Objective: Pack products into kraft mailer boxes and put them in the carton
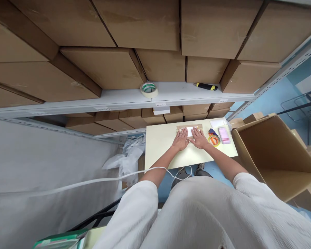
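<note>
A small flat brown cardboard parcel lies on a cream tabletop. On top of it is a white label, partly covered by fingers. My left hand lies flat across the parcel's left part, fingers stretched forward. Flat on the right part rests my right hand, its fingers also stretched out. The thumbs nearly meet at the near edge. Just right of my right hand sits a tape dispenser with a yellow-and-orange roll. Beside it is a blurred pink item.
White paper lies at the table's back right. A shelf above carries a masking tape roll, a utility knife and several cartons. A large open carton stands right. A white cable crosses in front.
</note>
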